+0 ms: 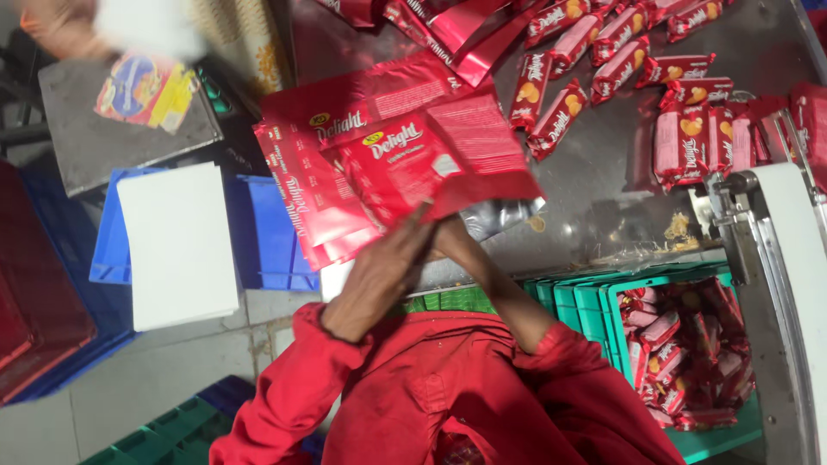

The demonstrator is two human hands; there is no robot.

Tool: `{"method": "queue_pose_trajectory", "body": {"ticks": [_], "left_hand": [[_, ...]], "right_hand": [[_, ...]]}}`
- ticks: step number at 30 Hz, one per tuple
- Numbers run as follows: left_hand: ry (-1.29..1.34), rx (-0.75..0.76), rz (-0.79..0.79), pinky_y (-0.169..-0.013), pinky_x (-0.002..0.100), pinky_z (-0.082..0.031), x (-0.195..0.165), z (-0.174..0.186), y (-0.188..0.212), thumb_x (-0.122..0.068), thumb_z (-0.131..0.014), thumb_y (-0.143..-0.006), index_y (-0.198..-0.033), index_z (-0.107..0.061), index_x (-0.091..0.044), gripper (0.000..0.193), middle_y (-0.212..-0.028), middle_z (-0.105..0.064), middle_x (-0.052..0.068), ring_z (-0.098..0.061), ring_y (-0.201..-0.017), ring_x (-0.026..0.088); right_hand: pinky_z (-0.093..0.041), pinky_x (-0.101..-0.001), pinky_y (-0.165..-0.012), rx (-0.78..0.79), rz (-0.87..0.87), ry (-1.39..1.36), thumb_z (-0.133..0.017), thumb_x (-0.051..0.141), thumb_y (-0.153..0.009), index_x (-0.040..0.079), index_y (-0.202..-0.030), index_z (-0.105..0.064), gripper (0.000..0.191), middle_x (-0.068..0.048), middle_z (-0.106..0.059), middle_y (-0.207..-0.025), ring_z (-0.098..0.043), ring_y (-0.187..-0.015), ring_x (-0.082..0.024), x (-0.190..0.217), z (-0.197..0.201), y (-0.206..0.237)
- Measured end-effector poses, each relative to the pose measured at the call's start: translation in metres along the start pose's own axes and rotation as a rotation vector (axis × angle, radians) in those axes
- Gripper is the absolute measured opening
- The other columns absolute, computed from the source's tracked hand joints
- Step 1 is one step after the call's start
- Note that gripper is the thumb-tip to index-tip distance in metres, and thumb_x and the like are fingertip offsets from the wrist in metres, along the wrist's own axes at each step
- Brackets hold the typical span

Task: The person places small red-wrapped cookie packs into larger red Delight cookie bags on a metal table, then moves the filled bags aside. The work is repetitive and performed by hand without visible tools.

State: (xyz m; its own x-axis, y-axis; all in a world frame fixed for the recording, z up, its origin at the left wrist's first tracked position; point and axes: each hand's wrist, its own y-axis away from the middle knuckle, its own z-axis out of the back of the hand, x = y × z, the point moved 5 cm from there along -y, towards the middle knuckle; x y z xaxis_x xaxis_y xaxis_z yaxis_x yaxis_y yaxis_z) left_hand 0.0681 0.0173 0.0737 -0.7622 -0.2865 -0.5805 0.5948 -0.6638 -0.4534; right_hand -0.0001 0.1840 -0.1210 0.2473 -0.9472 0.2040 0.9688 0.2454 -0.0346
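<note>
Head view: your left hand (379, 280) and right hand (448, 241) pinch flat red wrappers (396, 164), fanned toward 11 o'clock. Both grips are closed on their lower edge, forearms converging from 6 o'clock.

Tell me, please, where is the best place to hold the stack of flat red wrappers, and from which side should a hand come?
The stack of flat red wrappers fans out away from the person, and both hands, left hand and right hand, meet at its near edge. That bunched near edge is probably best, approached from the person's side; the loose far ends would likely slip apart.
</note>
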Motion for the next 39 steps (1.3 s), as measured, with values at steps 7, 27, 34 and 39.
{"method": "queue_pose_trajectory", "body": {"ticks": [7,27,34,39], "left_hand": [[-0.229,0.104,0.083,-0.072,0.043,-0.056,0.033,-0.048,0.036,-0.003,-0.064,-0.084,-0.129,-0.061,-0.007,0.045,-0.16,-0.042,0.018,-0.068,-0.085,0.032],[-0.257,0.173,0.299,-0.067,0.042,-0.055,0.056,-0.052,0.063,-0.008,-0.071,-0.081,-0.105,-0.074,-0.006,0.024,-0.161,-0.041,0.007,-0.068,-0.083,0.03],[-0.242,0.158,0.282,-0.067,0.042,-0.055,0.057,-0.055,0.064,-0.009,-0.072,-0.082,-0.108,-0.073,-0.005,0.026,-0.16,-0.042,0.009,-0.068,-0.082,0.031],[-0.181,0.196,0.314,-0.069,0.042,-0.058,0.052,-0.041,0.055,-0.003,-0.072,-0.073,-0.11,-0.073,-0.008,0.037,-0.16,-0.043,0.008,-0.07,-0.083,0.031]], "right_hand": [[-0.031,-0.0411,-0.121,0.186,0.031,0.038,-0.062,0.04,-0.094,0.013,-0.144,-0.054,0.057,-0.011,-0.056,-0.145,-0.045,-0.142,-0.028,0.014,0.031,0.009],[-0.03,-0.0733,-0.108,-0.063,-0.864,-0.011,-0.069,0.061,-0.085,0.012,-0.158,-0.026,0.098,-0.03,-0.042,-0.148,-0.039,-0.137,-0.052,-0.235,0.151,-0.061],[-0.021,-0.0726,-0.108,-0.046,-0.652,0.038,-0.09,0.045,-0.062,0.015,-0.154,-0.038,0.11,-0.029,-0.034,-0.152,-0.023,-0.138,-0.059,-0.252,0.151,-0.017],[-0.042,-0.0519,-0.11,-0.356,-0.385,-0.047,-0.092,0.035,-0.066,0.004,-0.143,-0.051,0.092,-0.025,-0.054,-0.142,-0.05,-0.132,-0.043,-0.211,0.202,0.077]]}}
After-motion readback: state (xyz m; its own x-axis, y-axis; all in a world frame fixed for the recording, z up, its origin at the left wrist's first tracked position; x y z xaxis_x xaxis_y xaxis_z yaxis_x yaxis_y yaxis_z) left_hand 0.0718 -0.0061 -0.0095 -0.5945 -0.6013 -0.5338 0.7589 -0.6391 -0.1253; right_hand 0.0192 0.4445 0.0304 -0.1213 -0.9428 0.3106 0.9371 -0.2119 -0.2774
